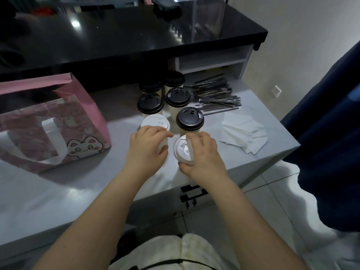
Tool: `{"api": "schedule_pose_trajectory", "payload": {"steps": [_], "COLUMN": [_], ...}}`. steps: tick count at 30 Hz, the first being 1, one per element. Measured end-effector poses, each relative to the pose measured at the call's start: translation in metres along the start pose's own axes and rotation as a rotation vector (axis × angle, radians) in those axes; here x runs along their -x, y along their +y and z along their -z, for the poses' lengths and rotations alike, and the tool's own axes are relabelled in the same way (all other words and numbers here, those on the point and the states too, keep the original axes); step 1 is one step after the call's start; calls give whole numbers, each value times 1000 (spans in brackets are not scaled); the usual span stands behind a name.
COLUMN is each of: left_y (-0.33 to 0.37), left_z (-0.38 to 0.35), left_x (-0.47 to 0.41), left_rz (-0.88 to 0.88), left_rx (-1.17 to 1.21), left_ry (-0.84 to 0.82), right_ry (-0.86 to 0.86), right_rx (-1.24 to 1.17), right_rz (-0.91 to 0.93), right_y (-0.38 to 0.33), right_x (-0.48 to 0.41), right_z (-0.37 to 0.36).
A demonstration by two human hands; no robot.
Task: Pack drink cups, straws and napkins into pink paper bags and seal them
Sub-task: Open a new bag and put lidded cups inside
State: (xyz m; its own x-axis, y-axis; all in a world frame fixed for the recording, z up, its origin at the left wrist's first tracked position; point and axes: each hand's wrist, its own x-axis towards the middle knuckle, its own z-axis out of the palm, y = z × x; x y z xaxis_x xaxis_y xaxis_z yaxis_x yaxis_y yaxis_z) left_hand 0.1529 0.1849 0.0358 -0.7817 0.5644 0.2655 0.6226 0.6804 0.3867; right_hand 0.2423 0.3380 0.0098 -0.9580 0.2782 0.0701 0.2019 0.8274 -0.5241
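Observation:
On the grey table my left hand [146, 148] grips a white-lidded cup [153, 121] from above, fingers curled round its lid. My right hand [202, 154] grips a second white-lidded cup [182, 149] just to the right, thumb at its near rim. Behind them stand several black-lidded cups [190, 118]. A pink paper bag [58, 117] with a cat picture and white handle stands open at the left. Wrapped black straws [216, 96] lie in a pile at the back right, white napkins [243, 134] in front of them.
A black glossy counter [126, 36] rises behind the table. A person in dark blue clothing [327, 133] stands at the right, past the table's corner. The table's near edge [136, 199] runs diagonally below my forearms.

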Motion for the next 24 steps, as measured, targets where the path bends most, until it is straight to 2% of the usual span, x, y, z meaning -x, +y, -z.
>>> {"api": "schedule_pose_trajectory", "payload": {"steps": [5,10,15,19,24], "left_y": [-8,-17,-47,-82,-106], "left_z": [16,39,91,134,156], "left_x": [-2,0,0,2,19], "left_rz": [61,111,168,250,295], "left_rx": [-52,-72,-111,-121,-97], "left_ry": [52,136,274,337,398], "right_ry": [-39,-43,28,20,109], "right_rx": [-69,69,163,200,171], "right_rz": [114,298,323,452,530], "right_y": [-17,-40,-69,-101,-146], "right_x": [2,-3,-17,-29,-49], "right_z": [13,26,40,43,33]}}
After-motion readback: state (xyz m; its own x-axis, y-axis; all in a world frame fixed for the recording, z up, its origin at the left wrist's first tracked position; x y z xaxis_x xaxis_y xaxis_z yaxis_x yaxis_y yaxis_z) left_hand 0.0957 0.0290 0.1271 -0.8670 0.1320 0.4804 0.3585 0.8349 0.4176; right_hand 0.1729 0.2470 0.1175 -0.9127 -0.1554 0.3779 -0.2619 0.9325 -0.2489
